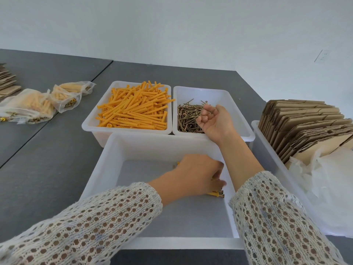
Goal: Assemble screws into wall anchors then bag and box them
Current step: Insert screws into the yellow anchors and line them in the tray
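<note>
Nearest, at the bottom of the frame: two sleeves [107,222] of pale open-knit yarn with a honeycomb pattern of holes. Between them, a large white translucent plastic tray [114,150], smooth, with rounded corners. Inside it, lower centre, the left hand [194,175] with knuckles up and fingers curled down over yellow anchors with screws inserted [216,194]; only the anchor ends with brass screw heads visible beside the fingertips; whether really gripped, cannot tell.

Above, right of centre, the right hand [214,121] palm up over the tray of loose screws [188,116], fingers loosely curled, with thin brown screws at the fingertips; a true pinch not clearly visible. Screws thin, dark brass, tangled in the left part of their white bin [236,104].

Just left of it, touching, a second white bin [89,123] heaped with long orange ribbed plastic wall anchors [133,109].

Upper left, on the dark grey matte table [47,159], several clear plastic bags of finished sets [38,104], crinkled and soft.

At right edge, another white bin [267,150] with flat folded corrugated cardboard boxes [305,123] standing on edge, and crumpled clear plastic bags [328,184] below them.
</note>
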`<state>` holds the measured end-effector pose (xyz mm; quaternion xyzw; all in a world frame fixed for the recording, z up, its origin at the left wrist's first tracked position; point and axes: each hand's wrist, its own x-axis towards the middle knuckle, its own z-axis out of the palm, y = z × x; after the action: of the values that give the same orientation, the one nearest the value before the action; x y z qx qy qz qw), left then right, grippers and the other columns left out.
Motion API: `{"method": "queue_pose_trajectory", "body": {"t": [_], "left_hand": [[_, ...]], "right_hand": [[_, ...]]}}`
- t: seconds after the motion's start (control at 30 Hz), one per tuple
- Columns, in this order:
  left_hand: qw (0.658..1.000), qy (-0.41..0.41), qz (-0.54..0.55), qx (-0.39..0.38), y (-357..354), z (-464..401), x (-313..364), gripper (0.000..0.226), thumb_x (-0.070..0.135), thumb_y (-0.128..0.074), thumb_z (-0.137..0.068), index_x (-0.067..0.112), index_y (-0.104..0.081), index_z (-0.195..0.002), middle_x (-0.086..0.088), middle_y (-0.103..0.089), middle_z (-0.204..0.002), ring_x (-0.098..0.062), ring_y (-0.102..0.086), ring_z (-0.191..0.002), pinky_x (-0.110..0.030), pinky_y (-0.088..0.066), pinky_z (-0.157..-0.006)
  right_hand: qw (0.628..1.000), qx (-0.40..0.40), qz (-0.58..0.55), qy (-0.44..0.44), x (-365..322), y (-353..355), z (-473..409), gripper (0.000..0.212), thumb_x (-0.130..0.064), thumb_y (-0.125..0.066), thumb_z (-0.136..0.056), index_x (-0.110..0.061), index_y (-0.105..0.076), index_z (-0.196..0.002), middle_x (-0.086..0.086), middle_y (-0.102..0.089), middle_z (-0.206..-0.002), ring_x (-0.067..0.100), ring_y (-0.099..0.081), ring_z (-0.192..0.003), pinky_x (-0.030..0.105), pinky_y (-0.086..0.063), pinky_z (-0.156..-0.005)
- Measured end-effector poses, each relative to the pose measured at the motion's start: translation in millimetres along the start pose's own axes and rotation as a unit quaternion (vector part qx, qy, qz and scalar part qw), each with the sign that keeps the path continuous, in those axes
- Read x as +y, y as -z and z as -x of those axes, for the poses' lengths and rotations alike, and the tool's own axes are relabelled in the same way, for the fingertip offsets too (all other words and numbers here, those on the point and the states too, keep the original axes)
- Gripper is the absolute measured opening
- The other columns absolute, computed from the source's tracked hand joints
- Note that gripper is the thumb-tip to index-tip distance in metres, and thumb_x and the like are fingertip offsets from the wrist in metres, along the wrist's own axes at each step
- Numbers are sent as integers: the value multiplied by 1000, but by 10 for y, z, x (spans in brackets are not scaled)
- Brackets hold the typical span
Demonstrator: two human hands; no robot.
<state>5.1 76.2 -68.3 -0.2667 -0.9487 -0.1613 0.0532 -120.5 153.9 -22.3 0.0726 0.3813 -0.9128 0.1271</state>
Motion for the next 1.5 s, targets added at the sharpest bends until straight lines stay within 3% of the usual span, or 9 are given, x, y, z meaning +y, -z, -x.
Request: {"method": "queue_pose_trajectory", "body": {"t": [0.3,0.43,0.6,0.73,0.8,0.9,1.0,1.27,1.5], "left_hand": [[974,-4,-42,223,532,17,-220,14,27,-49,-96,23,-57,-85,8,-58,-77,-11,-51,-64,-31,-41,-50],[955,27,-75,285,696,25,-357,12,22,-49,-95,23,-59,-88,10,-57,-81,-10,-53,-71,-34,-45,-49],[931,129,-150,308,844,113,-731,16,11,-50,-87,18,-63,-93,3,-60,-92,-21,-55,-87,-33,-42,-57],[901,277,-232,240,840,166,-979,22,15,-46,-89,20,-64,-101,-4,-58,-112,-30,-51,-106,-45,-36,-88],[898,322,-242,177,782,172,-1059,26,19,-46,-93,24,-65,-110,-4,-57,-123,-31,-46,-115,-47,-33,-95],[915,346,-183,98,723,154,-1142,38,24,-40,-100,36,-58,-132,-1,-48,-140,-34,-34,-128,-51,-29,-103],[922,342,-156,99,712,132,-1191,39,24,-40,-100,38,-57,-132,-1,-46,-139,-35,-30,-129,-52,-28,-104],[918,345,-88,177,716,127,-1212,28,22,-48,-97,30,-67,-116,-2,-51,-128,-32,-35,-125,-47,-30,-100],[915,328,-99,214,730,104,-1197,23,30,-50,-101,26,-70,-112,-2,-56,-120,-30,-40,-121,-44,-34,-97]], "right_hand": [[979,12,200,36,36,-112,61,18,-6,-42,-96,-3,-57,-87,7,-52,-59,14,-41,-47,25,-40,-49],[941,-2,322,107,49,-83,66,21,-5,-40,-97,-4,-58,-87,8,-54,-65,17,-46,-54,24,-41,-51],[700,79,658,267,113,23,17,15,-9,-49,-94,-6,-64,-94,3,-61,-81,16,-54,-72,26,-46,-62],[559,100,809,153,150,19,37,12,-15,-49,-90,-11,-59,-88,5,-61,-84,26,-59,-83,34,-47,-66],[526,96,841,86,147,-23,54,20,-24,-42,-93,-12,-57,-88,9,-61,-94,30,-56,-94,37,-43,-75],[508,79,857,31,139,-59,57,37,-29,-33,-97,-12,-56,-122,16,-52,-133,34,-39,-129,48,-35,-98],[497,65,865,15,128,-67,59,44,-27,-32,-97,-12,-50,-134,15,-45,-143,34,-29,-136,51,-30,-105],[509,60,859,-6,115,-102,45,27,-21,-38,-92,-9,-60,-101,10,-63,-107,31,-58,-101,45,-45,-98],[533,71,841,55,117,-59,17,15,-13,-41,-90,-15,-48,-77,2,-54,-79,20,-50,-72,34,-40,-71]]}}
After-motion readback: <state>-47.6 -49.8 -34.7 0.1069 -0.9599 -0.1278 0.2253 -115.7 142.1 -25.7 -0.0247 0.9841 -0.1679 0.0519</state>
